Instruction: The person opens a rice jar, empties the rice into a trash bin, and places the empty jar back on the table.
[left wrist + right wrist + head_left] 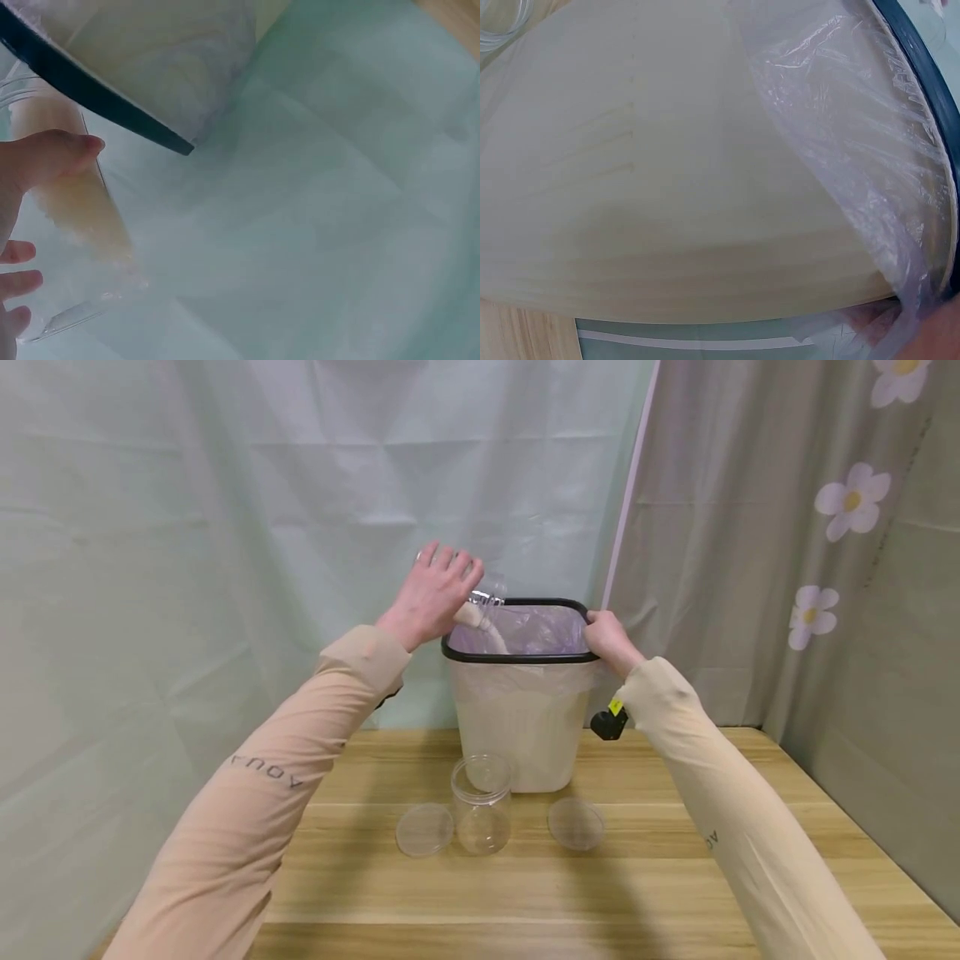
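Note:
My left hand (pixel 435 589) grips a see-through jar (pixel 491 587) at the left of the bin, tipped with its mouth over the rim. White grains (pixel 489 631) stream from it into the bin. In the left wrist view the thumb lies across the jar (pixel 112 240), and the pale contents rest along its lower side. The white trash bin (pixel 517 727) has a black rim (pixel 525 657) and a thin purplish bag (pixel 543 627) as liner. At the bin's right side, my right hand (pixel 611 639) holds the rim, fingers mostly hidden; the bag's edge (pixel 840 180) hangs outside.
On the wooden table (pixel 480 910) before the bin stands a second see-through jar (pixel 482 827), without a lid. Flat round lids lie on either side of it, a left lid (pixel 424 829) and a right lid (pixel 576 823). Curtains (pixel 300 527) hang behind.

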The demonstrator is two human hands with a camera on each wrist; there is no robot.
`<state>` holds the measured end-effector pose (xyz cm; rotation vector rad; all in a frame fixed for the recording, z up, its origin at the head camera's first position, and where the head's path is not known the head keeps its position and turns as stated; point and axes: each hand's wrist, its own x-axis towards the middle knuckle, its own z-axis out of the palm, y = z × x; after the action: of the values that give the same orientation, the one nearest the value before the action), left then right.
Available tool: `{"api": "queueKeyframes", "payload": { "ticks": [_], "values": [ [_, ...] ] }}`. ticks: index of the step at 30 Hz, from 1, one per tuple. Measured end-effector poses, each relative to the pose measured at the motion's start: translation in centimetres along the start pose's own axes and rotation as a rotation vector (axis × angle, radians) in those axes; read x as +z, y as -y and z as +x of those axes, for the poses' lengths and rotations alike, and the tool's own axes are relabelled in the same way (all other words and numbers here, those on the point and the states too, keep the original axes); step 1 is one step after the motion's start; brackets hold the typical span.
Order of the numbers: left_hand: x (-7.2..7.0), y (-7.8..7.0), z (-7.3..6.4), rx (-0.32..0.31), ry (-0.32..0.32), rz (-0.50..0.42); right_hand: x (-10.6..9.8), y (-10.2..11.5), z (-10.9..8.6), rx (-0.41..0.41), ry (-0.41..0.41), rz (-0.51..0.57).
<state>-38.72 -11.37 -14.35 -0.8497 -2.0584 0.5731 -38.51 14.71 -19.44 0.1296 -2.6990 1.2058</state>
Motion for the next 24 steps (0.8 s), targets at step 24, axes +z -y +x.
{"api": "queueKeyframes", "payload": {
  "ticks": [24],
  "values": [
    [-2.6,-0.5,3.2,0.446,0.018,0.434,0.0,0.1,-0.2,-0.027,-0.008,-0.029]
  ]
}}
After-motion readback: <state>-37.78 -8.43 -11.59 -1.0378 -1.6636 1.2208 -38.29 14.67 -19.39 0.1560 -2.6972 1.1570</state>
